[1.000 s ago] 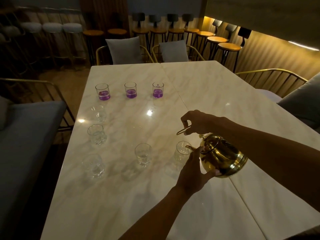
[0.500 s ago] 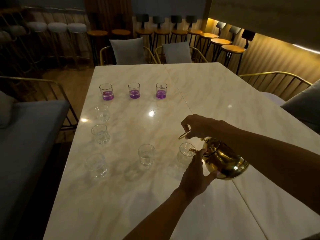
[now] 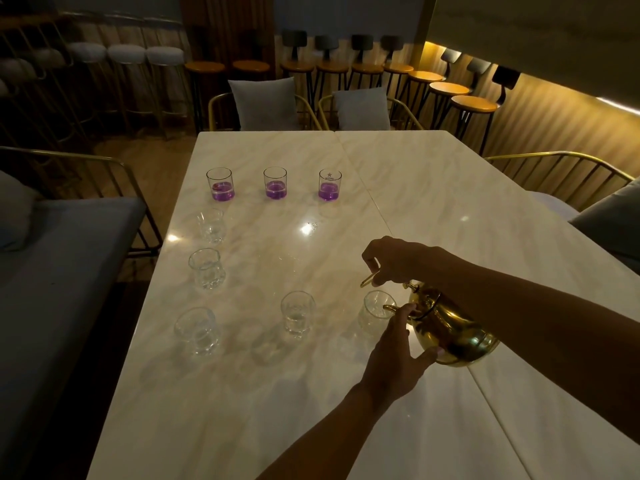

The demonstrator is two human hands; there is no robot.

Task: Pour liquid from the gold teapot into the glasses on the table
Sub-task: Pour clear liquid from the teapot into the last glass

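gold teapot (image 3: 450,332) is tilting spout-first over the near-right clear glass (image 3: 377,306), held above the tabletop (image 3: 433,202). right hand (image 3: 391,259) is curling around the teapot's handle loop, left hand (image 3: 394,355) is cupping the teapot's body with its thumb underneath. white marble tabletop is showing a seam down the middle and light glare spots. five clear glasses are standing near and left, three glasses with purple liquid (image 3: 275,183) in a far row. dim room: bar stools (image 3: 471,102) along the far wall, cushioned chairs (image 3: 263,102) at the far end, grey bench (image 3: 62,254) on the left.
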